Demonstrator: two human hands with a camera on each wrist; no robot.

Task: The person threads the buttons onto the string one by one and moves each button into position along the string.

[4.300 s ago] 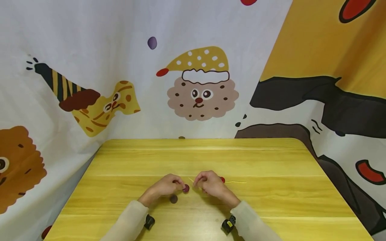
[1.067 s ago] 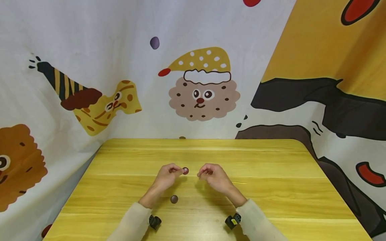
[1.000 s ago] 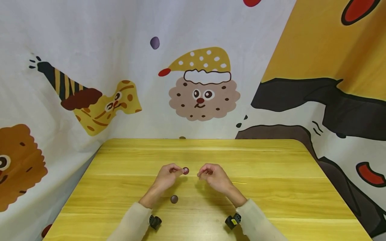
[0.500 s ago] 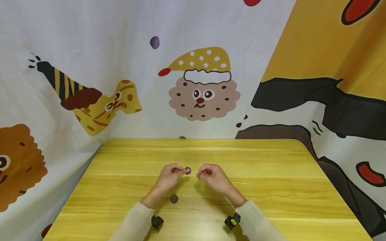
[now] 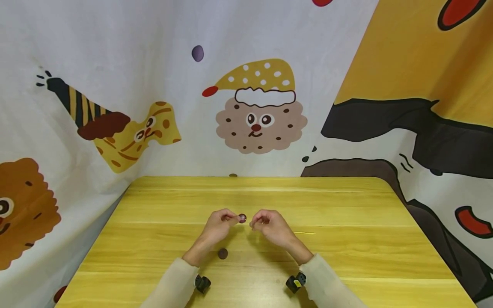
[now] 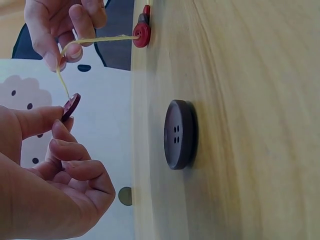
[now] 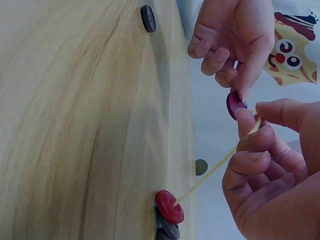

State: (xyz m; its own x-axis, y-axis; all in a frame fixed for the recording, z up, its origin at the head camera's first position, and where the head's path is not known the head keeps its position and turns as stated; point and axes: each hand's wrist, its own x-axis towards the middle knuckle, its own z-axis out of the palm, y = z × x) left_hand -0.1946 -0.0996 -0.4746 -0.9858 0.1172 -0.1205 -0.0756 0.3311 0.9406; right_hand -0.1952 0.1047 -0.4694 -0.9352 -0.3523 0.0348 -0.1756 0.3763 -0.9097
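My left hand [image 5: 217, 226] pinches the edge of a maroon button [image 6: 72, 107] between thumb and fingers, above the table. My right hand [image 5: 274, 228] faces it, thumb and index finger pinching a yellow string [image 7: 218, 164] near its end. In the left wrist view that end reaches the maroon button's face; whether it passes through a hole I cannot tell. From the right fingers the string runs to a red button [image 7: 169, 206] on the table, which has dark buttons [image 7: 170, 230] behind it. A dark brown four-hole button [image 6: 179, 135] lies by the left forearm.
The wooden table [image 5: 346, 256] has its far edge against a cartoon-print curtain [image 5: 173, 64]. A yellow string tail [image 5: 305, 233] lies right of my right hand. Each wrist wears a small black camera [image 5: 202, 283].
Both hands have risen from near the tabletop, the left carrying the maroon button. Over the last second the left hand brings it rightward, closer to the right fingers; the brown button stays put.
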